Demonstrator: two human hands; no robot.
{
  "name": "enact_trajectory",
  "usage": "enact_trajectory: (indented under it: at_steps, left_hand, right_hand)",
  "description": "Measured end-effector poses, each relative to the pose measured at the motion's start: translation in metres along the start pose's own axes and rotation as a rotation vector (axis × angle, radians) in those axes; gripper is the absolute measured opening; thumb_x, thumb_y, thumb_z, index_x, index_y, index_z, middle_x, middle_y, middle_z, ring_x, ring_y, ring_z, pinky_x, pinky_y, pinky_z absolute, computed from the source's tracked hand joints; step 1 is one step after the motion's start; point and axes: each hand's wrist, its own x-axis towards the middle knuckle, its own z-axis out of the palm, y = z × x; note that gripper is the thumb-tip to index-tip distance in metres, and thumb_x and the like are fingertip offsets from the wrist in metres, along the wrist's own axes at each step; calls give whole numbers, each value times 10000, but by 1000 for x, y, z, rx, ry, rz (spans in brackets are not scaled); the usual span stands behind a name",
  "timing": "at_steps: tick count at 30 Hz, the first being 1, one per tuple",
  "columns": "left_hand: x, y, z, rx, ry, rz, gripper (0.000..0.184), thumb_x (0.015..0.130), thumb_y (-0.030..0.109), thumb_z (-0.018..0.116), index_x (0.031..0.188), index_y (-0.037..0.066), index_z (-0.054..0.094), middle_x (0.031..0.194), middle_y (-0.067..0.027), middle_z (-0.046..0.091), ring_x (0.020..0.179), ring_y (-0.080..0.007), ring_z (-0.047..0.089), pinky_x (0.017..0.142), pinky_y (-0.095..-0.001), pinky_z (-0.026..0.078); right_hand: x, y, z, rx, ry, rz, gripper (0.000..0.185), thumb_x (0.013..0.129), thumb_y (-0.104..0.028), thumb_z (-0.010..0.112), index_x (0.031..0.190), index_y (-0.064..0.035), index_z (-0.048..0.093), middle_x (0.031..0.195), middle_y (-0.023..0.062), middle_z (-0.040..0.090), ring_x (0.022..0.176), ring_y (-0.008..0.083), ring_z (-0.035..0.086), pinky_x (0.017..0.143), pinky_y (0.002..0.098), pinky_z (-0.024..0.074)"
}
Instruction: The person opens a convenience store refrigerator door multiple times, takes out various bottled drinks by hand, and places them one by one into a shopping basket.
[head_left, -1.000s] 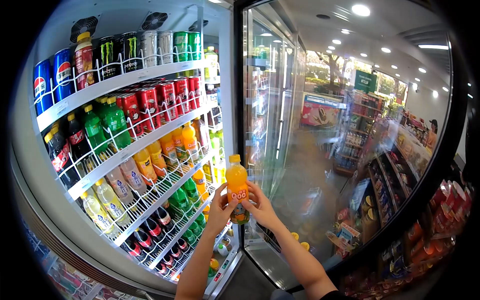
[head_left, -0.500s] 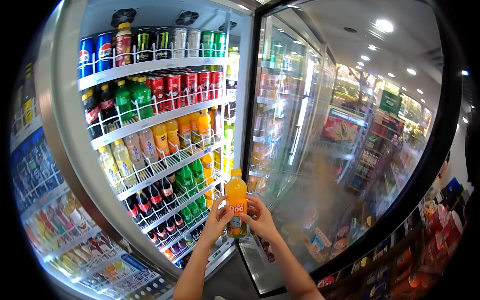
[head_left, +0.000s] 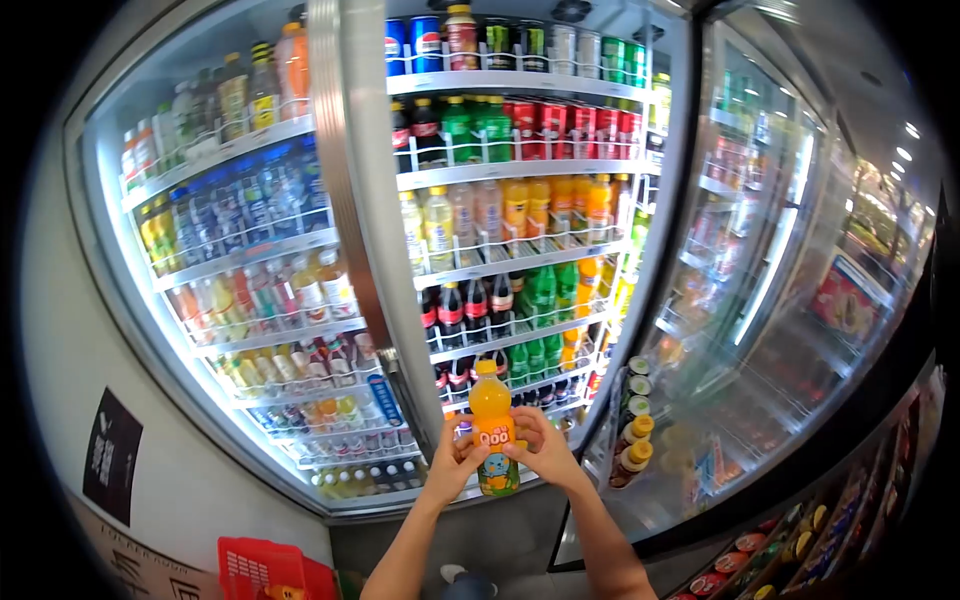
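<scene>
An orange Qoo bottle (head_left: 492, 402) with a yellow cap stands upright between my hands, low in the middle of the view. My left hand (head_left: 453, 462) grips its left side and my right hand (head_left: 545, 447) its right side, thumbs on the front label. Behind the bottle is the open drinks cooler. Its third shelf (head_left: 520, 262) carries pale and orange bottles. Red cans (head_left: 552, 128) and green bottles (head_left: 457, 128) fill the shelf above, with more cans and one bottle at the top. Dark and green bottles (head_left: 540, 296) lie on the lower shelves.
The open glass door (head_left: 740, 330) stands at the right. A closed cooler section (head_left: 245, 240) full of bottles is at the left. A red basket (head_left: 262, 560) sits at the lower left. Cups or jars (head_left: 637, 420) show near the door's lower edge, and snack racks (head_left: 800, 540) at the lower right.
The view has swung left, so the cooler appears farther right and the closed section and red basket have come into view. Both hands still hold the bottle, now slightly lower in the view.
</scene>
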Motion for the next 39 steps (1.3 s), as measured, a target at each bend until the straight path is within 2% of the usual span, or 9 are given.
enact_trajectory:
  at_steps: [4,6,10,14,19,26,30,35,39]
  left_hand:
    - [-28,10,-23,29,113,13,554,955,84,637,1401,122,311,1188,-146,635,1068,-145,609,850,-257,491]
    - [-36,17,-36,33,148,-6,561,955,90,641,1405,120,307,1184,-151,637,1070,-146,611,858,-257,490]
    - [-37,32,-57,-18,171,18,565,951,98,651,1405,119,315,1199,-167,632,1081,-152,614,894,-263,490]
    - [-39,37,-78,11,212,29,561,948,100,656,1397,114,320,1229,-186,624,1112,-163,612,924,-271,490]
    - [-45,46,-108,24,285,-17,614,956,131,651,1472,-19,353,1312,-168,586,1195,-174,572,985,-285,468]
    - [-81,60,-159,-18,350,-65,635,961,162,651,1489,-14,348,1399,-108,518,1266,-165,510,1051,-303,415]
    - [-113,62,-180,15,383,-58,741,952,143,656,1544,13,230,1407,-95,487,1275,-172,488,1039,-305,409]
    - [-148,70,-187,12,593,-16,786,926,113,679,1555,39,213,1399,-92,487,1260,-175,498,1030,-316,411]
    - [-176,68,-188,4,776,20,771,913,107,692,1546,37,255,1385,-86,506,1217,-163,525,1022,-298,413]
  right_hand:
    - [12,6,31,1,-95,37,604,864,-80,746,1373,-72,421,1228,91,560,1069,160,580,903,305,517]
    - [20,14,44,-16,-130,1,602,872,-194,760,1373,-81,445,1286,137,554,1074,182,622,830,278,519]
    - [35,5,70,52,-166,45,564,869,-73,741,1345,-62,439,1222,87,563,1053,156,582,890,274,511]
    - [48,9,92,44,-156,56,610,869,-145,760,1380,-76,432,1260,119,559,1137,180,584,876,288,513]
    - [71,24,120,-2,-200,65,721,872,-161,760,1471,-2,391,1337,161,561,1179,196,582,960,309,487]
    - [96,40,175,-13,-367,131,696,868,-197,773,1444,-2,437,1218,134,643,1136,183,602,917,293,501]
    - [111,59,206,-10,-507,200,687,859,-170,779,1439,-10,448,1348,121,562,1143,195,594,903,311,524]
    - [119,68,251,29,-651,190,688,866,-255,776,1428,-5,469,1299,123,610,1096,169,615,898,286,510]
    - [127,79,280,7,-841,141,668,880,-176,758,1437,15,444,1260,116,625,1099,161,605,901,296,516]
